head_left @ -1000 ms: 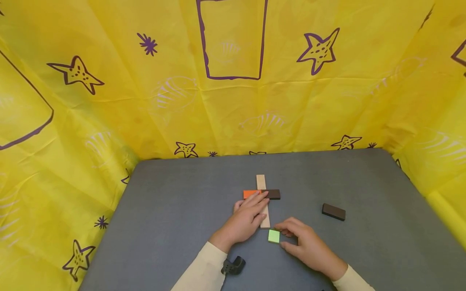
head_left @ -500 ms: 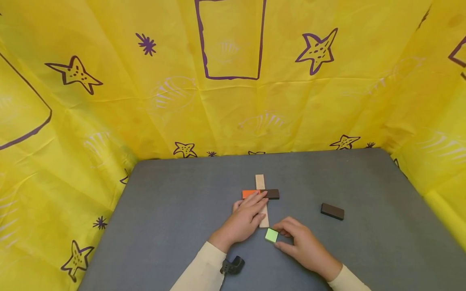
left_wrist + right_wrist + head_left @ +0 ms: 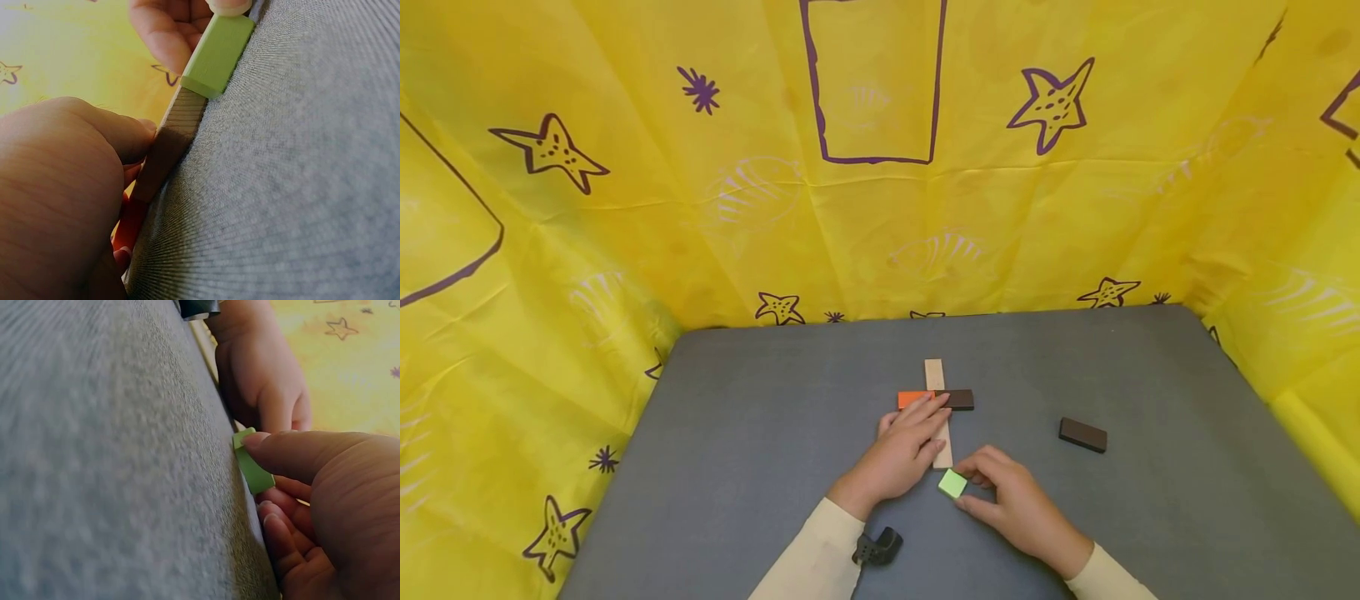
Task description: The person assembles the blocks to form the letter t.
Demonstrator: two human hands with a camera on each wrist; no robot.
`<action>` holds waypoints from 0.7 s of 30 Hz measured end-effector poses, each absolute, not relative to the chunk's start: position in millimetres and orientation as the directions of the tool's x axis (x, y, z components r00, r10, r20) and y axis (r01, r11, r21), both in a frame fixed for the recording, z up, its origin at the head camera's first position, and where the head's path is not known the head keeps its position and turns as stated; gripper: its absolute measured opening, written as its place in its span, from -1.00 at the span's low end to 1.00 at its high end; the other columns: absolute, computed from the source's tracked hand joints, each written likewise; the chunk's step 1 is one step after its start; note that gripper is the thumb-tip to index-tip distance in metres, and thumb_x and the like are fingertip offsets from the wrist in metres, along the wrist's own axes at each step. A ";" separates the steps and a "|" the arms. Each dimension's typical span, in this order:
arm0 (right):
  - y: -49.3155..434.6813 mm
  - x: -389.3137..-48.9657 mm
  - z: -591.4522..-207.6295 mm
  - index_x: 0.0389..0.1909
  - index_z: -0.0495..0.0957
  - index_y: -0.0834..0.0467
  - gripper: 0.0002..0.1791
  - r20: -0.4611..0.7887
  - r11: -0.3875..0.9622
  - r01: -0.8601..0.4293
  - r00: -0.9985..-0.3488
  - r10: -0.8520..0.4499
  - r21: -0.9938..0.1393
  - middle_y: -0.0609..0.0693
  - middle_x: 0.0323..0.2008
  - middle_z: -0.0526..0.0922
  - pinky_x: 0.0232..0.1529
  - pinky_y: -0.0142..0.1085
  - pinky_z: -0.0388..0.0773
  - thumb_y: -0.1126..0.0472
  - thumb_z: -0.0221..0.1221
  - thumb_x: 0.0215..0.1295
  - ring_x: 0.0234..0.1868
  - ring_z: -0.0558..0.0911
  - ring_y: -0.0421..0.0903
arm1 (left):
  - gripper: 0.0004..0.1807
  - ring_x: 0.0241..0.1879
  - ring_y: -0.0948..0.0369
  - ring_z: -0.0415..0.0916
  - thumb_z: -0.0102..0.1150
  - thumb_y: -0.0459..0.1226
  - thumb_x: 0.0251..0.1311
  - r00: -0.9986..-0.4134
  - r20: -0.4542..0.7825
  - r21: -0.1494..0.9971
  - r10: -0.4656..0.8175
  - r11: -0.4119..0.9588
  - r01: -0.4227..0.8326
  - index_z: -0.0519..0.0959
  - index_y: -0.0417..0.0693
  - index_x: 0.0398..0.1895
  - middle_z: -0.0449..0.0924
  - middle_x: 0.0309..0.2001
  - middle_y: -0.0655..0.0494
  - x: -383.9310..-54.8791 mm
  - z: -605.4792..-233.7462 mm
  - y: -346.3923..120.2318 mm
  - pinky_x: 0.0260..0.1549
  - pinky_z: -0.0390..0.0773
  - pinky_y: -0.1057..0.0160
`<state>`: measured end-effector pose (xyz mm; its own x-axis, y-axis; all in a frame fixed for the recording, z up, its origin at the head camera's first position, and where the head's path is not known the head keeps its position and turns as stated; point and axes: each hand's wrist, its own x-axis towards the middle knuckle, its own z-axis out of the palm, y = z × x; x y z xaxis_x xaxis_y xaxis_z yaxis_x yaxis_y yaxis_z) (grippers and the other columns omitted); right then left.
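Note:
On the grey table, plain wooden blocks (image 3: 934,374) make an upright strip, crossed by an orange block (image 3: 914,400) on the left and a dark brown block (image 3: 958,400) on the right. My left hand (image 3: 897,457) rests over this cross with its fingers stretched out, covering part of the middle. My right hand (image 3: 1017,505) pinches a light green block (image 3: 952,483) between thumb and fingers at the near end of the strip. In the left wrist view the green block (image 3: 220,55) lies against or very close to the end of the wooden strip (image 3: 185,115).
Another dark brown block (image 3: 1083,435) lies apart on the right side of the table (image 3: 760,417). A black wrist device (image 3: 877,547) sits by the left sleeve (image 3: 812,550). Yellow cloth (image 3: 880,233) with purple drawings stands around the table's back and sides.
My right hand has moved left with the green block, turning it and bringing it closer to the strip's near end. The left hand has stayed on the cross.

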<state>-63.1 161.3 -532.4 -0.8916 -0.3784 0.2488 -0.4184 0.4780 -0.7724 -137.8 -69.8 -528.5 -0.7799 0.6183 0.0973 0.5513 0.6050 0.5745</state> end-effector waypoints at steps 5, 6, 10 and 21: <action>158.3 -62.9 -533.5 0.01 0.74 -0.01 -0.66 0.260 0.484 -0.423 -0.892 -0.369 -0.766 -0.24 -0.09 0.63 -0.08 -0.22 0.66 0.26 0.59 0.28 -0.13 0.64 -0.21 | -0.41 0.70 0.21 -0.13 0.05 -0.12 0.73 -0.778 0.100 0.576 0.621 0.601 0.554 0.34 -0.04 0.70 0.07 0.73 0.27 -138.0 -529.4 -70.4 0.42 0.11 -0.20; 157.8 -62.6 -533.3 0.00 0.74 -0.01 -0.66 0.262 0.488 -0.423 -0.894 -0.365 -0.764 -0.24 -0.09 0.63 -0.09 -0.23 0.66 0.26 0.59 0.27 -0.13 0.64 -0.21 | -0.41 0.70 0.21 -0.12 0.05 -0.12 0.73 -0.777 0.101 0.576 0.621 0.601 0.554 0.34 -0.04 0.70 0.07 0.73 0.27 -138.1 -529.6 -70.4 0.42 0.11 -0.20; 156.5 -60.7 -531.8 -0.01 0.75 -0.02 -0.65 0.260 0.503 -0.413 -0.901 -0.347 -0.759 -0.26 -0.11 0.62 -0.09 -0.23 0.66 0.29 0.60 0.24 -0.14 0.63 -0.22 | -0.41 0.70 0.21 -0.12 0.04 -0.12 0.73 -0.777 0.103 0.573 0.621 0.601 0.557 0.34 -0.05 0.70 0.07 0.73 0.25 -139.0 -530.3 -70.3 0.41 0.12 -0.21; 154.5 -53.3 -525.5 -0.10 0.73 -0.05 -0.66 0.222 0.583 -0.348 -0.934 -0.279 -0.734 -0.29 -0.20 0.55 -0.11 -0.21 0.66 0.31 0.62 0.21 -0.17 0.61 -0.24 | -0.41 0.70 0.21 -0.11 0.04 -0.12 0.73 -0.779 0.094 0.573 0.620 0.606 0.551 0.34 -0.04 0.70 0.08 0.73 0.24 -138.3 -528.5 -70.3 0.42 0.11 -0.20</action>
